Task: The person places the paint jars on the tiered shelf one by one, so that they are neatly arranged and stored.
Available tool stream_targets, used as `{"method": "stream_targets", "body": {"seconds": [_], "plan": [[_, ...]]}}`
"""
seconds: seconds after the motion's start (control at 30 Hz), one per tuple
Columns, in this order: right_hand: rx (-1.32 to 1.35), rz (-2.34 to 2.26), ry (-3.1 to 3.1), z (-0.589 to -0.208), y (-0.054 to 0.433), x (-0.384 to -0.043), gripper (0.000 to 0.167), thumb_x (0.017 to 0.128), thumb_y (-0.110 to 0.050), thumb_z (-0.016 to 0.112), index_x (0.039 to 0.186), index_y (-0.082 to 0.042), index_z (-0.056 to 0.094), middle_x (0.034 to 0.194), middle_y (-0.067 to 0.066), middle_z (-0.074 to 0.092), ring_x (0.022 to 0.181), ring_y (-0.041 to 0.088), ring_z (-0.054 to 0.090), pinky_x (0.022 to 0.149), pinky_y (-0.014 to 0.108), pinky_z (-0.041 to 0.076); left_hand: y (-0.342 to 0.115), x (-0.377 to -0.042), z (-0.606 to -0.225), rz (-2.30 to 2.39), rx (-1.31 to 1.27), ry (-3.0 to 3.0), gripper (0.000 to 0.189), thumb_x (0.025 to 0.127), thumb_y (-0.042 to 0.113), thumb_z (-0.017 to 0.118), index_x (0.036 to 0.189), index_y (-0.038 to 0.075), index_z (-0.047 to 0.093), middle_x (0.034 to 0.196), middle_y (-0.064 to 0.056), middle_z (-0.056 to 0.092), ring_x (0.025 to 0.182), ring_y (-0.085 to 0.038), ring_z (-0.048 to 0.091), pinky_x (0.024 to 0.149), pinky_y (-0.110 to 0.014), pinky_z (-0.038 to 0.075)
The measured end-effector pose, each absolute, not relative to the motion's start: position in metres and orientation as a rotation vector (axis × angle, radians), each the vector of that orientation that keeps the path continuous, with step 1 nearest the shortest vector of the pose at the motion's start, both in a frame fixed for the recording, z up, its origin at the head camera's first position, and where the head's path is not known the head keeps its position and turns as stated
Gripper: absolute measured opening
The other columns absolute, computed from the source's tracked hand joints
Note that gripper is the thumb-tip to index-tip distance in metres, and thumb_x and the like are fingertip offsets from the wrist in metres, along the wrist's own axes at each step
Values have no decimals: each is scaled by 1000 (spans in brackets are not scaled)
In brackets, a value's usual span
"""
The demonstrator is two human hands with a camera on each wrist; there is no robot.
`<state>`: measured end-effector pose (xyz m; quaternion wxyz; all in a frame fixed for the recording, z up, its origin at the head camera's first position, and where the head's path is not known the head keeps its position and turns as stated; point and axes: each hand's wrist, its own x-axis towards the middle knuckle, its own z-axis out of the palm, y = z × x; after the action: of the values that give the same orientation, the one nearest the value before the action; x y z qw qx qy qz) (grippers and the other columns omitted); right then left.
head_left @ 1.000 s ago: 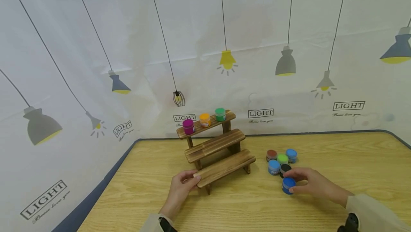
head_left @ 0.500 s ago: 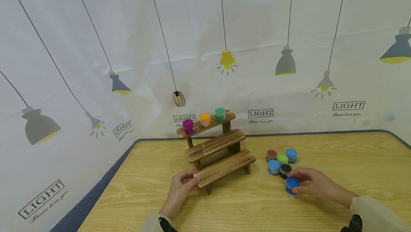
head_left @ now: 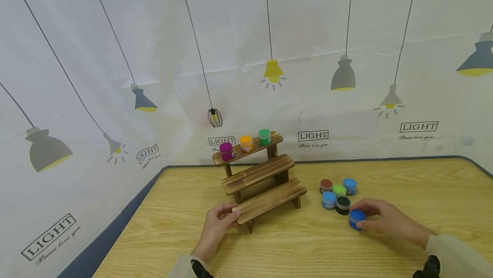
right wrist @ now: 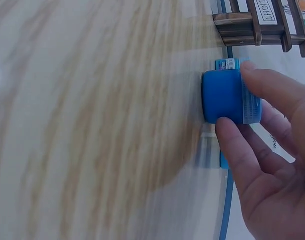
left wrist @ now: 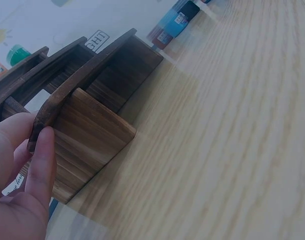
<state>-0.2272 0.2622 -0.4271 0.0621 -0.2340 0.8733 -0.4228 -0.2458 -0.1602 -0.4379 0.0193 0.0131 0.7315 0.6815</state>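
Note:
A three-step wooden display stand [head_left: 258, 174] stands at mid-table, with purple [head_left: 226, 151], orange [head_left: 246, 143] and green [head_left: 264, 137] paint jars on its top step. My left hand [head_left: 217, 226] pinches the left end of the lowest step; in the left wrist view thumb and finger [left wrist: 41, 165] meet around that board's end. To the right, my right hand [head_left: 385, 219] holds a dark blue paint jar [head_left: 357, 220] between thumb and fingers, as the right wrist view of the blue jar [right wrist: 227, 97] also shows. The middle and lowest steps bear no jars.
Beside the right hand is a cluster of paint jars: black [head_left: 343, 205], light blue [head_left: 329, 200], light green [head_left: 339, 190], brown [head_left: 325, 186] and another blue [head_left: 349, 186]. Behind the wooden table [head_left: 416, 184] hangs a white sheet [head_left: 308, 34] printed with lamps.
My right hand has shifted the dark blue jar a little to the right, away from the black jar. The left hand and the stand have stayed put.

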Motion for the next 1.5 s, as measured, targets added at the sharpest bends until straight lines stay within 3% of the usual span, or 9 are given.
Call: {"method": "stream_targets", "body": {"seconds": [0.2,0.47,0.7,1.07,1.5], "plan": [[-661,-1279,2656,-424,267,-227,44,80,-21,66,109,9,53,103,17,57,86,3,54,72,23,48,-160,-243,-435,2110,54,2287,39,80,12,66,110,-9,55,91,-8,61,77,-11,59,64,-26,52],[-531,-1308,2628,-424,273,-234,47,81,-23,65,113,9,50,105,15,56,92,22,54,72,22,47,-160,-242,-435,2115,52,2285,39,80,14,66,111,-8,55,92,-9,61,77,-11,59,65,-27,52],[-574,-1325,2648,-423,272,-244,42,82,-18,64,110,10,51,104,17,57,90,19,55,70,23,48,-161,-244,-436,2114,38,2278,37,81,10,65,110,-10,55,92,-9,60,77,-11,59,65,-28,52],[-410,-1290,2711,-424,271,-256,50,80,-25,66,115,7,50,110,21,54,100,34,51,79,41,47,-160,-242,-432,2100,59,2299,38,81,13,65,111,-9,55,93,-11,61,78,-12,59,66,-28,52],[-426,-1325,2693,-425,273,-252,58,78,-21,68,119,11,45,114,28,49,101,38,50,79,42,47,-161,-241,-433,2088,74,2302,39,81,15,66,111,-7,55,96,-12,61,78,-12,60,68,-31,52]]}}
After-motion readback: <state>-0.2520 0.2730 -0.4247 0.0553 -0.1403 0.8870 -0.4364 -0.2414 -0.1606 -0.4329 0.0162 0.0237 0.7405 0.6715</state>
